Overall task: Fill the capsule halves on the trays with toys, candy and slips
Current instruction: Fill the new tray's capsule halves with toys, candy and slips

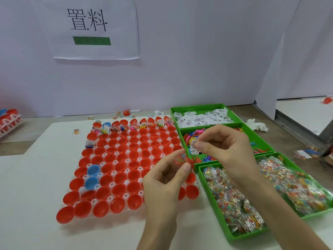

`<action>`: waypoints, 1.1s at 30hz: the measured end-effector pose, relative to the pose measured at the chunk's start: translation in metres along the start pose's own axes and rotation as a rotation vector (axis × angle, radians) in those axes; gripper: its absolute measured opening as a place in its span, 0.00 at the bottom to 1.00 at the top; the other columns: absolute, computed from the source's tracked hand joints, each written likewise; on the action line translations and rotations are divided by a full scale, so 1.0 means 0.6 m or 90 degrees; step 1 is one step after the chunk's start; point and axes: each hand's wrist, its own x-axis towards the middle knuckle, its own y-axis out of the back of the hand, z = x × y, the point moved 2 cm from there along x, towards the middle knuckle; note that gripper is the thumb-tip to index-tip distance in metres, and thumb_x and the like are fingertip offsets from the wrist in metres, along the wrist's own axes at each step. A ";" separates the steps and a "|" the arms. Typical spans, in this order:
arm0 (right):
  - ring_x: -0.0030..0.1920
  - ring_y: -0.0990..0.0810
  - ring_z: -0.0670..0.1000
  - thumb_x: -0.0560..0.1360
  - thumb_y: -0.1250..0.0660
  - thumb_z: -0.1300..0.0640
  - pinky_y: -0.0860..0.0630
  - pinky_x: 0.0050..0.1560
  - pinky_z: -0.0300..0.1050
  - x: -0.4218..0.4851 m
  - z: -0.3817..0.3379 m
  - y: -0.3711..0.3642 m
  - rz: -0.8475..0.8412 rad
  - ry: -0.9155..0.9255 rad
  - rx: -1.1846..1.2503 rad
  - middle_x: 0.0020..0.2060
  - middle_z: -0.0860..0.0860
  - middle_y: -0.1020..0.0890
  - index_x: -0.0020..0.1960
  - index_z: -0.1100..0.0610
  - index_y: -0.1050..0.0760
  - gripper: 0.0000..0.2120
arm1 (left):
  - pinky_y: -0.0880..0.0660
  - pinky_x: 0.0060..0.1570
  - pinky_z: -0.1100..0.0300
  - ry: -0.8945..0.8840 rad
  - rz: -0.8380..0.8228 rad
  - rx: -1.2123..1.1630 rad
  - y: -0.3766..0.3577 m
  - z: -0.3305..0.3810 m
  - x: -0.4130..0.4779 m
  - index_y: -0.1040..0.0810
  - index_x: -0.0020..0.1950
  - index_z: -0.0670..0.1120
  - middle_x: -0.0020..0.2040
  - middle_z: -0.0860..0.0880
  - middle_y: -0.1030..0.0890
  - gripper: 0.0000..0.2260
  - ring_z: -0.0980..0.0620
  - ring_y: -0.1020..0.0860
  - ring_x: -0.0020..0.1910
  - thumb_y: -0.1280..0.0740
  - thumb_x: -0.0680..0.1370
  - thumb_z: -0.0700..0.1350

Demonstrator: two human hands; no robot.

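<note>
Your left hand (162, 179) hides the capsule halves (134, 175) at the tray's (125, 196) near right. What it pinches is blurred: a clear candy packet (180, 160) with something red against it. Your right hand (221, 147), raised over the toy bin (262, 141), pinches a white slip (193, 147) between thumb and forefinger. The tray lies on the bench (45, 177).
</note>
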 end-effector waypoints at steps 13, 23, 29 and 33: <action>0.43 0.13 0.52 0.70 0.23 0.57 0.20 0.44 0.38 -0.006 0.002 -0.010 -0.113 -0.070 -0.050 0.40 0.53 0.13 0.46 0.52 0.17 0.06 | 0.18 0.42 0.59 -0.017 0.027 0.051 0.004 -0.002 0.001 0.14 0.50 0.53 0.43 0.46 0.14 0.12 0.50 0.15 0.43 0.24 0.67 0.46; 0.43 0.15 0.47 0.70 0.22 0.63 0.21 0.44 0.37 -0.009 -0.004 -0.012 -0.186 -0.126 -0.060 0.42 0.48 0.14 0.52 0.52 0.18 0.14 | 0.21 0.38 0.60 -0.017 0.056 0.059 0.008 -0.003 0.002 0.15 0.48 0.55 0.40 0.48 0.16 0.12 0.52 0.19 0.38 0.25 0.66 0.54; 0.43 0.15 0.50 0.69 0.22 0.66 0.21 0.43 0.38 -0.010 0.007 -0.015 -0.136 -0.148 -0.029 0.41 0.50 0.14 0.50 0.53 0.17 0.14 | 0.28 0.33 0.62 0.091 0.001 -0.075 0.000 -0.005 0.002 0.16 0.53 0.52 0.41 0.48 0.19 0.11 0.56 0.25 0.33 0.34 0.76 0.52; 0.43 0.14 0.51 0.69 0.22 0.66 0.21 0.45 0.38 -0.009 0.004 -0.013 -0.128 -0.134 -0.057 0.41 0.53 0.14 0.52 0.54 0.18 0.15 | 0.28 0.32 0.62 0.117 0.016 -0.161 0.001 -0.002 0.004 0.19 0.57 0.46 0.42 0.46 0.19 0.11 0.54 0.23 0.35 0.39 0.81 0.44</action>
